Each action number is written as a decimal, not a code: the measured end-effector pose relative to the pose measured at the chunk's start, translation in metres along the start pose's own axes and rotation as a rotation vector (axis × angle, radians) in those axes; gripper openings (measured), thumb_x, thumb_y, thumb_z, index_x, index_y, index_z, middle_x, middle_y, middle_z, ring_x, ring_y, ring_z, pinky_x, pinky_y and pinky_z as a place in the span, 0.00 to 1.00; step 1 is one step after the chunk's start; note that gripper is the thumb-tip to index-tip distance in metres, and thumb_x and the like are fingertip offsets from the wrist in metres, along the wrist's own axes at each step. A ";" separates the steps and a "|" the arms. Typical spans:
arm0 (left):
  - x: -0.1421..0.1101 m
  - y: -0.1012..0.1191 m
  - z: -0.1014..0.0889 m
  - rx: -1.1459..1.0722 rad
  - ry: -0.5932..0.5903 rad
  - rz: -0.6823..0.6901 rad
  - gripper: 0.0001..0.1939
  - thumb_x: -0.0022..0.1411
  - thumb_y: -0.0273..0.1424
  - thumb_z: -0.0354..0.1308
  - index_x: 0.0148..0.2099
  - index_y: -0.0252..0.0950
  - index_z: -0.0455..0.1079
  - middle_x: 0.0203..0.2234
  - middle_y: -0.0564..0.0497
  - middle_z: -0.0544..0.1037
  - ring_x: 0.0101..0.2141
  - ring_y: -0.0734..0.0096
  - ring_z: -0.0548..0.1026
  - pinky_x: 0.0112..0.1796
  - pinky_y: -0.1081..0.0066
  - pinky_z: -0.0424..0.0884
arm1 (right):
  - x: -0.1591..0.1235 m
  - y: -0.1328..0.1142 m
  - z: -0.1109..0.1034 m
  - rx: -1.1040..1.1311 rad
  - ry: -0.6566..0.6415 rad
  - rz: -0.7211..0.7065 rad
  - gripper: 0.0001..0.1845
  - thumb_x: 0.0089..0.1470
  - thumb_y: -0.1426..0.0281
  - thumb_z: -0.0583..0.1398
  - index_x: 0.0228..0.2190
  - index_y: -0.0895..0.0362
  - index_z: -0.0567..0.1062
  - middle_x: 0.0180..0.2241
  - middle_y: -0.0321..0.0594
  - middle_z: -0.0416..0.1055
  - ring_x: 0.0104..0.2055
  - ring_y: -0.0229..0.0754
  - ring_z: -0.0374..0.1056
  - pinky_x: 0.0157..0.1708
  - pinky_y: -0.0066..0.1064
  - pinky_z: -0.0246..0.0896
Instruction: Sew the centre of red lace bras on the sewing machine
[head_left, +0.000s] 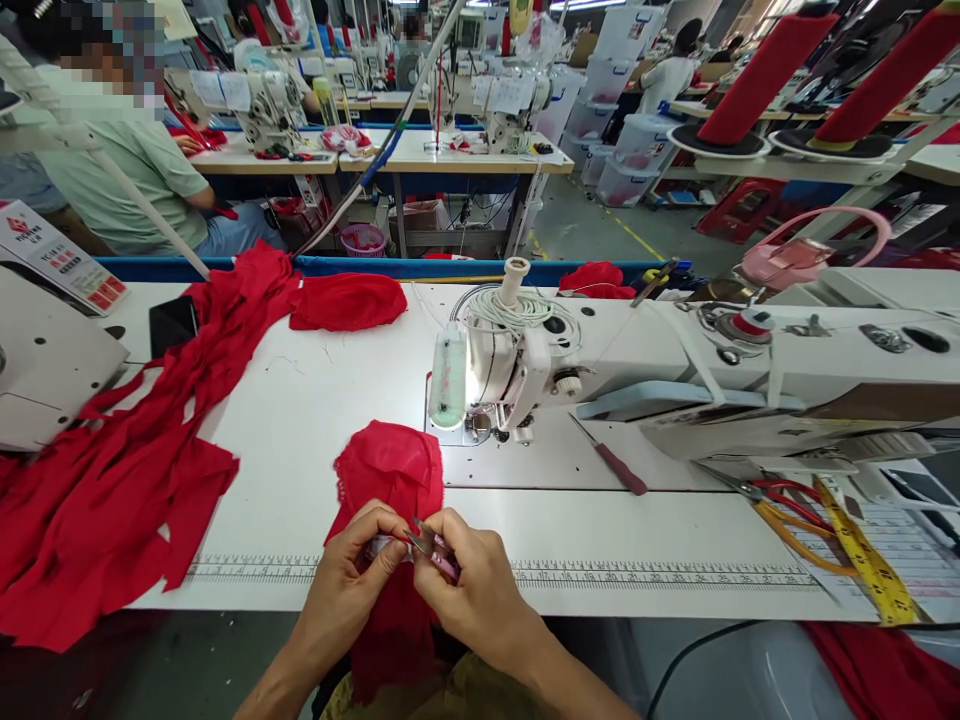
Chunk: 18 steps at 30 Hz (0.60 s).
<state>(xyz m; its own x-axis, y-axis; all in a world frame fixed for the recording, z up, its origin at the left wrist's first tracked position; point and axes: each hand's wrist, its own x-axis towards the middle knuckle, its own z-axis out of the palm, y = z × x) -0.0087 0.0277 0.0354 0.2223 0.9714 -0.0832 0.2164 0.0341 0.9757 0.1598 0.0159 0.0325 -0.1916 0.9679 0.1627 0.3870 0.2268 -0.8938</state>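
Observation:
A red fabric piece (394, 465) lies at the table's front edge and hangs over it toward my lap. My left hand (360, 565) pinches this cloth near a small whitish patch, with thumb and forefinger together. My right hand (469, 570) is closed around small pink-handled thread snips (442, 562). Their metal blades point left and touch or nearly touch the cloth by my left fingertips. Whether a thread lies between the blades is too small to tell. Beyond the cloth stands the sewing machine (510, 360), its needle area lit.
Red fabric strips (150, 430) pile up on the left, with another red piece (349, 302) behind. A screwdriver (619, 468), scissors (795, 510) and a yellow tape measure (862, 550) lie right. Red thread cones (769, 80) stand above. A co-worker (127, 180) sits beyond the table.

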 end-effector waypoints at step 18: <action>0.000 0.000 -0.004 -0.053 -0.175 -0.019 0.13 0.68 0.40 0.56 0.33 0.39 0.68 0.31 0.53 0.67 0.34 0.69 0.66 0.36 0.71 0.60 | 0.006 -0.003 -0.009 0.418 -0.220 0.186 0.07 0.55 0.72 0.53 0.26 0.53 0.59 0.22 0.27 0.55 0.23 0.33 0.49 0.23 0.26 0.46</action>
<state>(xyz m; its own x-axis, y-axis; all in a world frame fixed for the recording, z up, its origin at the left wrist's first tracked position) -0.0127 0.0282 0.0364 0.3821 0.9148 -0.1309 0.1722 0.0687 0.9827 0.1658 0.0220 0.0398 -0.3564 0.9319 -0.0667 0.0468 -0.0535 -0.9975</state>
